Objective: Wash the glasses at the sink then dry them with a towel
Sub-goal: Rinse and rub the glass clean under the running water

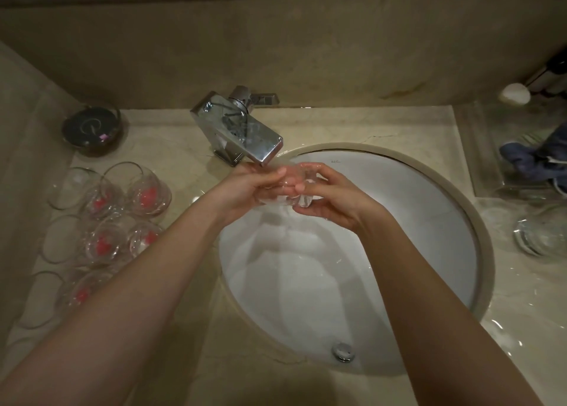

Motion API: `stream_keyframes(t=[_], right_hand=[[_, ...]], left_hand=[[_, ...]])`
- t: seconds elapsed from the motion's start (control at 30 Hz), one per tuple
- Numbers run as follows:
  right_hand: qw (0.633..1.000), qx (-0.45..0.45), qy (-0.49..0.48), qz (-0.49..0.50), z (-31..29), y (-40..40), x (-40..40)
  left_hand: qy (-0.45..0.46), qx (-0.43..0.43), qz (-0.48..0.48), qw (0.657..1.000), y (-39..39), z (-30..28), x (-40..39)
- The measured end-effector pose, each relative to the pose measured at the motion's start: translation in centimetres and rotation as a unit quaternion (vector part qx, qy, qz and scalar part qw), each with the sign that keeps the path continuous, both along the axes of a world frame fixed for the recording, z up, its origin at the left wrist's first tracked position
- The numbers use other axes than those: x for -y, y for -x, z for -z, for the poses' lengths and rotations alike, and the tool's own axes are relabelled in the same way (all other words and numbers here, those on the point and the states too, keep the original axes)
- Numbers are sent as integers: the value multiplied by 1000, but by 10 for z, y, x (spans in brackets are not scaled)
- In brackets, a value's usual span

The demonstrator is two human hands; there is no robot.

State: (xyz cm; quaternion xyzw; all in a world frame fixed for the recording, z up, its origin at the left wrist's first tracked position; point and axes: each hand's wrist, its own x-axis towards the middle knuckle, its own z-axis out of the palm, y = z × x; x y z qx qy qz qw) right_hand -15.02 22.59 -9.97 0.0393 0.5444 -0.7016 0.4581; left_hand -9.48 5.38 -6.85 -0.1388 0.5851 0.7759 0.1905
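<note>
Gripping one clear glass (290, 191) between them under the chrome faucet (242, 129) at the frame's centre, the left hand (245, 188) and right hand (329, 195) curled around it above the white sink (414, 221), while more glasses (119, 218), apparently red inside, crowded the left counter (171, 172), a blue cloth (527, 160) lying upper right.

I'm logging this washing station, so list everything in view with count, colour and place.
held glass: one, clear, under the faucet, over the sink
faucet: one, chrome, behind the sink
sink: one, white, centre
waiting glasses: about six, clear with pink inside, counter left
dark dish: one, far left
cloth: one, blue, tray on the right
lone glass: one, clear, counter right
left hand: grips the held glass
right hand: grips the held glass
</note>
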Motion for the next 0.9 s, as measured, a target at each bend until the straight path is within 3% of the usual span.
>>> stream_keyframes(t=[0.13, 0.27, 0.43, 0.57, 0.67, 0.8, 0.9], right_hand=[[997, 65, -50, 10, -5, 0, 6], [1000, 20, -10, 12, 1, -2, -1], [996, 79, -27, 39, -4, -4, 2], [998, 37, 2, 41, 0, -4, 0], [997, 65, -21, 29, -2, -6, 3], [999, 14, -4, 37, 5, -9, 2], [999, 34, -11, 18, 3, -11, 2]], left_hand=[[-5, -14, 14, 1000, -2, 2, -2], [3, -16, 10, 1000, -3, 7, 3], [24, -3, -19, 1000, -3, 13, 3], [36, 15, -33, 999, -3, 14, 8], [33, 18, -18, 999, -4, 12, 9], [25, 13, -16, 999, -4, 10, 7], [22, 12, -18, 1000, -1, 9, 4]])
